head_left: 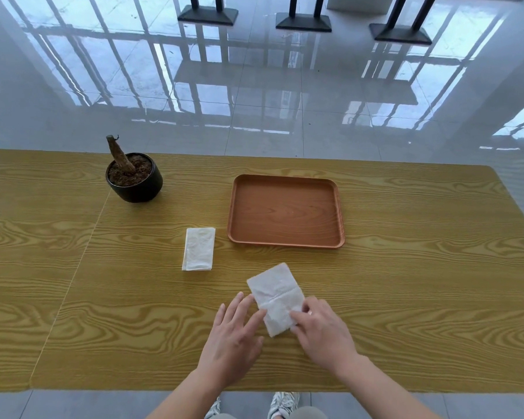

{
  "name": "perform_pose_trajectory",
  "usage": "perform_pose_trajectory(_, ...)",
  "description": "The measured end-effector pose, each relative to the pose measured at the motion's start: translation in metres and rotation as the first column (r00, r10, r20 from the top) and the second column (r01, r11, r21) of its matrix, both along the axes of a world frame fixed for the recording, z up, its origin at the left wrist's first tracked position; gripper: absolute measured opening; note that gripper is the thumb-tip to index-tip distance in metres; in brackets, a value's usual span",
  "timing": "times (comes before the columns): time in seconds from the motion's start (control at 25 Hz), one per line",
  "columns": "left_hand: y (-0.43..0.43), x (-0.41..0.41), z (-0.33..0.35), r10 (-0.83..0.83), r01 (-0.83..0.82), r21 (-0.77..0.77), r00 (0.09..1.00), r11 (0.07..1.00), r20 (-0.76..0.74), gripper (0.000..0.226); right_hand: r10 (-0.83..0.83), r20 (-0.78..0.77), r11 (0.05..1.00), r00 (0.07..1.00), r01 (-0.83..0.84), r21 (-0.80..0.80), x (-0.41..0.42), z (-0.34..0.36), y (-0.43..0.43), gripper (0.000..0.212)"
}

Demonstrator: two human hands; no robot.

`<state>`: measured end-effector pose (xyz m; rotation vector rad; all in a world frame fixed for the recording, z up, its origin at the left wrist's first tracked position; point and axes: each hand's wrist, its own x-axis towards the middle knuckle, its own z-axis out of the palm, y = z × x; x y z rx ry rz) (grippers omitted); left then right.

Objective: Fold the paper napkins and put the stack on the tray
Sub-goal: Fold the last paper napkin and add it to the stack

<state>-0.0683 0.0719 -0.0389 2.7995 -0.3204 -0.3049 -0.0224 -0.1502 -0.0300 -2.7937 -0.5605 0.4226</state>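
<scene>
A white paper napkin point(275, 293) lies tilted on the wooden table point(406, 282) near the front edge, with a crease across its middle. My right hand point(321, 331) pinches its lower right corner between thumb and fingers. My left hand point(235, 331) rests flat beside it, fingers spread, fingertips touching the napkin's left edge. A second napkin point(198, 248), folded into a narrow rectangle, lies further back and to the left. The brown wooden tray point(286, 241) sits behind both napkins, right of centre, with nothing in it.
A black pot point(136, 189) with soil and a bare stump stands at the back left of the table. Beyond the table's far edge is a glossy tiled floor with black table bases point(303, 22). My shoes point(282, 403) show below the near edge.
</scene>
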Motion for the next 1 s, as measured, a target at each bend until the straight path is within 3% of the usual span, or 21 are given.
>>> perform_pose_trajectory(0.08,-0.002,-0.002,-0.001,-0.02,0.021,0.03,1.0,0.999,-0.023,0.051,-0.066,-0.046,0.99,0.997,0.071,0.119,-0.014,-0.002,0.01,0.019)
perform_pose_trajectory(0.16,-0.003,-0.003,-0.004,-0.063,0.066,0.07,0.997,0.995,-0.044,0.053,-0.1,0.01,0.98,0.995,0.097,0.173,-0.019,-0.002,0.011,0.015)
perform_pose_trajectory(0.28,-0.003,-0.003,-0.006,-0.108,0.118,0.124,0.991,0.985,-0.083,0.058,-0.06,0.123,0.994,0.991,0.049,0.094,-0.021,-0.002,0.002,0.022)
perform_pose_trajectory(0.44,-0.002,-0.006,-0.007,-0.111,0.124,0.154,0.99,0.98,-0.088,0.059,0.048,0.114,0.999,0.992,-0.049,0.013,-0.027,-0.005,-0.004,0.026)
perform_pose_trajectory(0.6,-0.004,-0.006,-0.008,-0.101,0.115,0.127,0.988,0.985,-0.116,0.061,-0.136,0.036,0.974,0.99,0.126,0.188,0.004,0.002,0.002,0.027)
perform_pose_trajectory(0.8,-0.013,0.02,0.005,0.151,-0.151,-0.018,0.989,0.988,-0.006,0.044,-0.292,-0.061,0.938,0.955,0.298,0.176,0.069,0.006,0.011,0.034)
perform_pose_trajectory(0.88,-0.018,0.047,0.012,0.303,-0.305,-0.082,0.952,0.949,-0.037,0.035,-0.303,-0.105,0.939,0.947,0.316,0.133,0.083,0.004,0.012,0.036)
perform_pose_trajectory(1.0,-0.021,0.085,0.018,0.412,-0.419,-0.032,0.902,0.907,-0.131,0.029,-0.289,-0.133,0.948,0.948,0.303,0.096,0.09,0.001,0.013,0.034)
